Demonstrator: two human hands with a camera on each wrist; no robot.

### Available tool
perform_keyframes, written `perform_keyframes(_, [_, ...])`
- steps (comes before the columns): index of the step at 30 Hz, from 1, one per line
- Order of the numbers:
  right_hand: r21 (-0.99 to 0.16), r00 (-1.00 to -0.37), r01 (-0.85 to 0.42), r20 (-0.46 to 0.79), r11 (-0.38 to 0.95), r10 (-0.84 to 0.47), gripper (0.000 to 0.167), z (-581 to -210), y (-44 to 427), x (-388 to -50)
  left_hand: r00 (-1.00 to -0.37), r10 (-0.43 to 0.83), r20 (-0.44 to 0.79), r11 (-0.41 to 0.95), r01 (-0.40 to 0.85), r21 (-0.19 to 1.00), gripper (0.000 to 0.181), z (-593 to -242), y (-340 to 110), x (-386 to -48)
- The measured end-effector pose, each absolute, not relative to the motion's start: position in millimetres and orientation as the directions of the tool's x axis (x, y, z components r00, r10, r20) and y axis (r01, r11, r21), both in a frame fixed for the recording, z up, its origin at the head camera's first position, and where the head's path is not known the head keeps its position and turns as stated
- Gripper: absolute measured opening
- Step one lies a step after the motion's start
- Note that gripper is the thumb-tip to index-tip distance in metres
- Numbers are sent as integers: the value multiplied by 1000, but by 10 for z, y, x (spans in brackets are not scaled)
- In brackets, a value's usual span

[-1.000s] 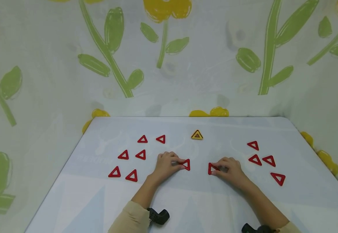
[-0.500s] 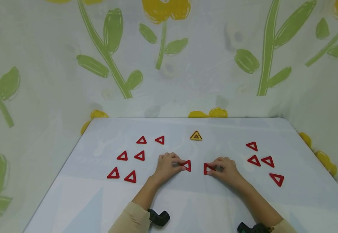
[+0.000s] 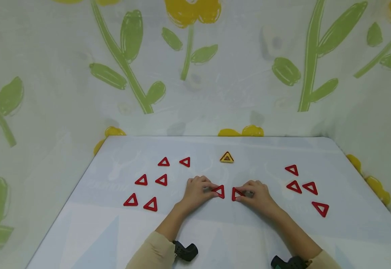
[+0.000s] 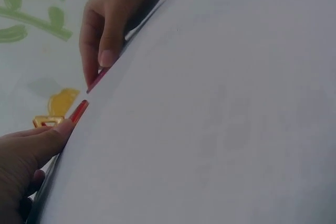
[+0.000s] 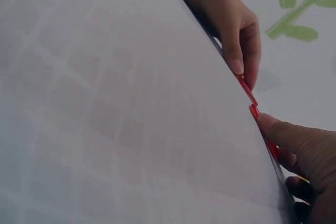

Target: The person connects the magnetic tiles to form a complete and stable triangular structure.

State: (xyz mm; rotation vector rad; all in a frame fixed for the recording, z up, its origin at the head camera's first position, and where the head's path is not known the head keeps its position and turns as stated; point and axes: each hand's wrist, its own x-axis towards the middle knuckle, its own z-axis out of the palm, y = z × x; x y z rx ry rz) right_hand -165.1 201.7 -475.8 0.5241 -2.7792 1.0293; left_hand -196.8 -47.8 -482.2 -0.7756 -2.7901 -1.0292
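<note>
My left hand (image 3: 198,192) pinches a red open-centred triangle (image 3: 222,191) between thumb and fingers, its flat side facing right. Just across a narrow gap, my right hand (image 3: 256,195) pinches a second red triangle (image 3: 234,194), flat side facing left. In the left wrist view the left-hand triangle (image 4: 80,109) appears nearly edge-on at the table surface, close to the right-hand triangle (image 4: 97,80). The right wrist view likewise shows the two pieces almost end to end. Beyond the hands lies a yellow triangle (image 3: 227,157) with dark markings.
Several red triangles lie left of the left hand, one of them a near red triangle (image 3: 150,204). Several more lie at the right, including a red triangle (image 3: 321,209). The white table (image 3: 229,239) meets a flower-patterned backdrop (image 3: 229,101) behind its far edge.
The two hands have come closer together: the right hand slid left with its triangle, and the left hand shifted slightly right with its own. The gap between both pieces has narrowed.
</note>
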Motion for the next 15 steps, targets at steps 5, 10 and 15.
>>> perform_keyframes(5, [-596,-917,-399,265,697,-298,29,-4756,1987,-1676,-861,452,234,644,496,582,25,-4812,-437,-1975])
perform_keyframes(10, [-593,-917,-400,259,699,-304,30,-4763,1962,-1709,-852,455,259,644,515,566,25,-4790,-396,-1962])
perform_keyframes(15, [-594,-904,-427,283,682,-320,30,-4782,1959,-1723,-846,467,258,647,526,552,25,-4773,-362,-1958])
